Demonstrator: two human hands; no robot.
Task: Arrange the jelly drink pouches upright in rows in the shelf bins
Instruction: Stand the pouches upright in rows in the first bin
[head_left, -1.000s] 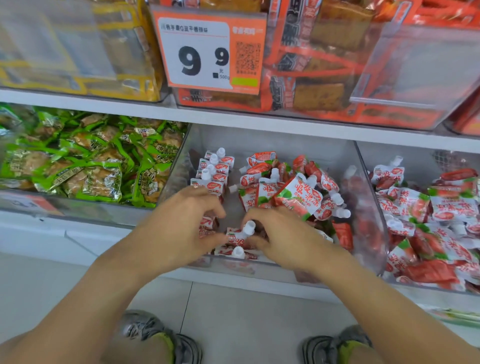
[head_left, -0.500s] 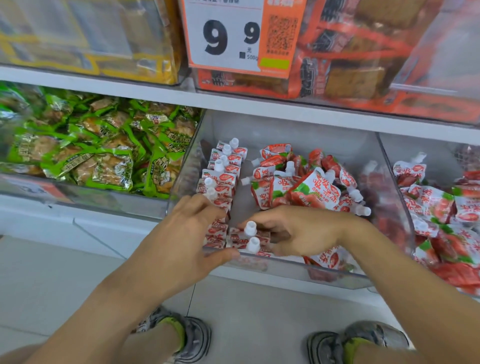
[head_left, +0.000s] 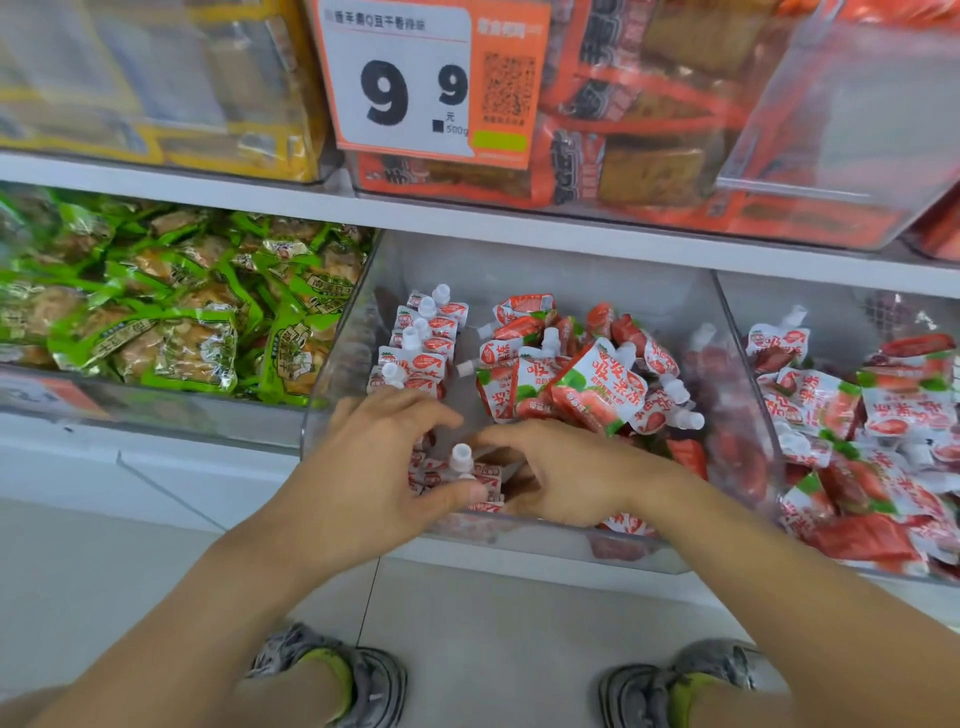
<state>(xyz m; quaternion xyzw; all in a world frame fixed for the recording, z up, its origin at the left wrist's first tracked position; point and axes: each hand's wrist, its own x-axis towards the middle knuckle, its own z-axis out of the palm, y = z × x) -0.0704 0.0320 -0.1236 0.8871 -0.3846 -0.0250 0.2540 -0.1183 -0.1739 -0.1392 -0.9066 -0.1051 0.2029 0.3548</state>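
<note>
Red-and-white jelly drink pouches with white caps fill a clear shelf bin. A row of upright pouches lines the bin's left wall. Loose pouches lie piled in its middle and right. My left hand and my right hand meet at the bin's front, fingers curled round a few upright pouches between them. My left thumb presses on the front pouch. My hands hide the lower parts of those pouches.
A second clear bin at the right holds more jumbled jelly pouches. Green snack packs fill the bin at the left. The shelf above carries orange and yellow packs and a price tag. My shoes stand on the tiled floor below.
Both hands have closed in on the front pouches, the left thumb now over the front one. The camera has shifted slightly.
</note>
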